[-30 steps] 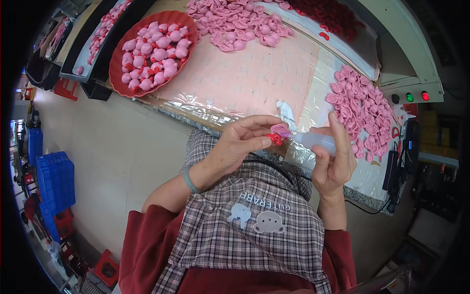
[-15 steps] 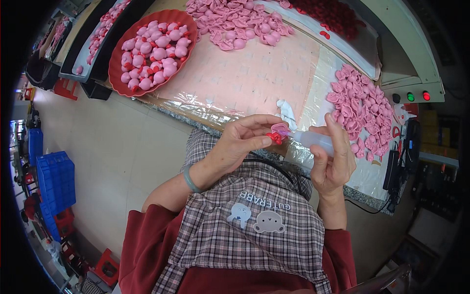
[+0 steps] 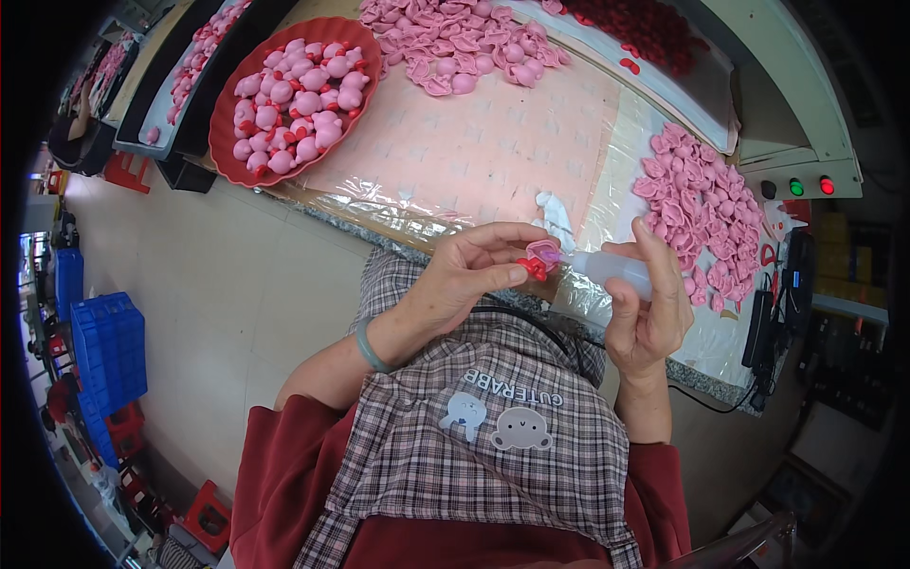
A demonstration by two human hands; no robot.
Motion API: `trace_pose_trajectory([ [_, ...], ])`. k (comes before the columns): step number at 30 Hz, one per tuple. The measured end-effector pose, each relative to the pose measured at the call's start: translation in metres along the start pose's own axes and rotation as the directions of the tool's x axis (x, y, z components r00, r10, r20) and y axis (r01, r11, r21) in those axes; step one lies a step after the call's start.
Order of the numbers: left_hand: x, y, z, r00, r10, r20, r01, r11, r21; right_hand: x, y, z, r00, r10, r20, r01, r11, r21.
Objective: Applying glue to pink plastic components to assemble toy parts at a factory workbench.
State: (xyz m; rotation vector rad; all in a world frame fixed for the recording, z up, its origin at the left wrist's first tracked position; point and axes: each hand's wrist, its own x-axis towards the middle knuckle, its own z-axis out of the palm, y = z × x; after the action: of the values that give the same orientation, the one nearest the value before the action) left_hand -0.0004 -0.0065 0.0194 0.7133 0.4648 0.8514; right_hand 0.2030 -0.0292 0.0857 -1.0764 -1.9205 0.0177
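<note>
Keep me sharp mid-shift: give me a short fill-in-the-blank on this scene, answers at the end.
1. The right hand holds a translucent squeeze ____.
2. The left hand pinches a pink piece together with a small part coloured ____.
3. The fluted red bowl stands toward the ____ end of the bench.
4. Beside the red indicator light, the other lit one is ____.

Missing words: bottle; red; left; green.

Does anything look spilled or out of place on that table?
Nothing looks spilled. A crumpled white scrap lies loose just beyond the left hand, and a few red pieces sit stray, apart from the red heap.
</note>
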Motion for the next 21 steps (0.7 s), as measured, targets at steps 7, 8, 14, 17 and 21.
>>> trace_pose_trajectory([
  [7,0.0005,-0.0003,-0.0001,1.000,-0.018,-0.001,0.018,1.000,-0.006,0.0029,0.0007,0.0007,1.000,0.002,0.023,-0.002,1.000,-0.003],
  [8,0.0005,-0.0006,-0.0001,1.000,-0.018,0.000,0.018,1.000,-0.006,0.0031,0.0004,0.0006,1.000,-0.011,0.019,0.011,1.000,-0.013],
  [14,0.0005,-0.0012,-0.0005,1.000,-0.019,-0.003,0.019,1.000,-0.011,0.0016,0.0006,-0.0011,1.000,0.019,0.024,-0.019,1.000,-0.003],
  [17,0.0003,-0.0009,-0.0001,1.000,-0.014,0.006,0.014,1.000,-0.021,-0.0021,0.0028,0.0004,0.999,0.027,-0.034,-0.026,0.999,0.029],
  [21,0.0000,0.0005,0.0008,1.000,-0.021,0.005,0.021,1.000,-0.016,-0.0032,0.0020,-0.0055,0.997,0.051,0.052,-0.051,0.999,0.010],
])
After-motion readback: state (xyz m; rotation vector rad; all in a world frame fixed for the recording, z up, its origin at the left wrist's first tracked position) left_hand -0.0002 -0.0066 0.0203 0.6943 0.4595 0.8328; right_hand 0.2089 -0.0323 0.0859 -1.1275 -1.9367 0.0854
